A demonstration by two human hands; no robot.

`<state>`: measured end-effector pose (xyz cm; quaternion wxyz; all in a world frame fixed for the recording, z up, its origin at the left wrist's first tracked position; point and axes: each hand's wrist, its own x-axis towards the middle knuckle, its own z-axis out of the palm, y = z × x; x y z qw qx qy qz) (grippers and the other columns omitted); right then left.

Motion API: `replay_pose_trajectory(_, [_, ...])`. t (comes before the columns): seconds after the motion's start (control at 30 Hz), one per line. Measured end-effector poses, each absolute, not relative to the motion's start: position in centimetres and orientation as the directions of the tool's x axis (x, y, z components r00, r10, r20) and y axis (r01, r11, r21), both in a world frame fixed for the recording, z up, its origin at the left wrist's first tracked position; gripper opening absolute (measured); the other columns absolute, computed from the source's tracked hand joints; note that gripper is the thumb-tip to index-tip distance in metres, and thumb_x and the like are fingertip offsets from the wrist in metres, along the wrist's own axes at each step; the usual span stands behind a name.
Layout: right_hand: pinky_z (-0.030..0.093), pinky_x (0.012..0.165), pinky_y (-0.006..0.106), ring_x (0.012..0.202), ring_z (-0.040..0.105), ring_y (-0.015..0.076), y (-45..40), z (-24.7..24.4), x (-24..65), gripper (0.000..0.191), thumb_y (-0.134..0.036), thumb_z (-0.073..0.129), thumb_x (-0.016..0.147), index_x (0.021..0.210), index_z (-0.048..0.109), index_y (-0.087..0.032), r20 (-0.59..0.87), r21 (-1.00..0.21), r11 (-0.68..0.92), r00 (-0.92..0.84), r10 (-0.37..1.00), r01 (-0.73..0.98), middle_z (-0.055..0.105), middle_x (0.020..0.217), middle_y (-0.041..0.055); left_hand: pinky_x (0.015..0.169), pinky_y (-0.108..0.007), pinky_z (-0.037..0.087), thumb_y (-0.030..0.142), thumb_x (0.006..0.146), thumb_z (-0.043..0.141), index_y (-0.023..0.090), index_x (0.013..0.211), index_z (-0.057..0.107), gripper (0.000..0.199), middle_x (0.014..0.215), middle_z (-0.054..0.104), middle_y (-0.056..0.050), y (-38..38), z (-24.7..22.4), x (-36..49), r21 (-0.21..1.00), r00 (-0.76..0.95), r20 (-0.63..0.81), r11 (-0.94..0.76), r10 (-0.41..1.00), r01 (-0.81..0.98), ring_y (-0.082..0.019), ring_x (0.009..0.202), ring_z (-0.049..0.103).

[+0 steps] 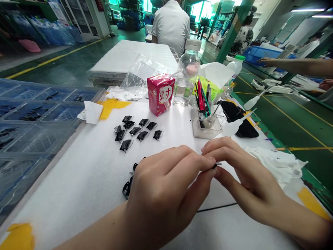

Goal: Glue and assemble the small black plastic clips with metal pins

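Note:
My left hand pinches a small black piece between thumb and index finger, above the white work surface. My right hand meets it from the other side, its thumb and fingertips closed on the same piece. Most of that piece is hidden by the fingers. Beyond my left hand lie several small black parts with clear curved edges, spread out in a loose group. More dark parts are partly covered by my left hand.
Compartment trays with dark parts stand at the left. Behind the hands are a red drink carton, a clear bottle, a pen box, a black pad and a white cloth. A person sits ahead.

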<state>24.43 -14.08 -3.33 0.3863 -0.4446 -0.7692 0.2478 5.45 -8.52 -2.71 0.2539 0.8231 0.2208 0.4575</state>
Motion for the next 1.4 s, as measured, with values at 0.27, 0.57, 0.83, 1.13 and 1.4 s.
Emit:
replay_pose_trajectory(0.27, [0.050, 0.074, 0.025, 0.085, 0.058, 0.0133, -14.7, -2.6, 25.4, 0.012, -0.030, 0.059, 0.103, 0.110, 0.050, -0.030, 0.013, -0.710, 0.208, -0.283, 0.959, 0.673, 0.056, 0.096, -0.0048, 0.074, -0.013, 0.058, 0.023, 0.087, 0.077, 0.022, 0.082, 0.070, 0.009, 0.082, 0.075, 0.009, -7.1, -1.7, 5.7, 0.973, 0.454, -0.045, 0.141, 0.890, -0.182, -0.007, 0.079, 0.073])
replay_pose_trajectory(0.57, [0.050, 0.063, 0.029, 0.077, 0.060, 0.0184, -15.5, -2.9, 22.7, 0.027, 0.007, 0.065, 0.073, 0.084, 0.061, -0.018, -0.124, -0.355, 0.552, -0.623, 0.772, 0.755, 0.064, 0.087, 0.0014, 0.079, -0.016, 0.058, 0.019, 0.079, 0.085, 0.017, 0.094, 0.068, 0.023, 0.083, 0.079, 0.004, -6.3, -2.3, 5.9, 0.856, 0.553, -0.327, 0.488, 0.766, -0.170, -0.009, 0.081, 0.075])
replay_pose_trajectory(0.83, [0.053, 0.082, 0.015, 0.084, 0.067, 0.0070, -16.2, -1.4, 25.3, 0.030, -0.012, 0.058, 0.097, 0.114, 0.054, -0.036, 0.008, -0.698, 0.266, -0.365, 0.931, 0.665, 0.069, 0.095, -0.0107, 0.068, -0.015, 0.054, 0.007, 0.071, 0.084, 0.018, 0.090, 0.073, 0.025, 0.074, 0.077, 0.004, -6.8, -1.9, 6.0, 0.868, 0.579, -0.357, 0.489, 0.733, -0.085, -0.010, 0.075, 0.071])
replay_pose_trajectory(1.13, [0.051, 0.052, 0.008, 0.078, 0.067, 0.0104, -15.8, -1.9, 25.5, 0.018, -0.024, 0.057, 0.103, 0.114, 0.060, -0.037, 0.282, -0.666, 0.292, -0.130, 0.950, 0.686, 0.069, 0.092, -0.0047, 0.074, -0.020, 0.054, 0.005, 0.066, 0.083, 0.019, 0.087, 0.081, 0.025, 0.080, 0.079, 0.002, -7.0, -1.9, 6.2, 0.836, 0.650, -0.399, 0.548, 0.647, -0.033, -0.012, 0.076, 0.069])
replay_pose_trajectory(1.4, [0.052, 0.056, 0.021, 0.075, 0.068, 0.0144, -15.7, -1.9, 25.5, 0.017, -0.019, 0.055, 0.102, 0.114, 0.057, -0.032, 0.353, -0.572, 0.382, -0.202, 0.914, 0.726, 0.070, 0.088, -0.0021, 0.074, -0.020, 0.054, 0.009, 0.072, 0.082, 0.025, 0.093, 0.084, 0.027, 0.080, 0.079, 0.002, -7.2, -1.9, 6.0, 0.841, 0.686, -0.373, 0.540, 0.625, -0.035, -0.012, 0.075, 0.067])
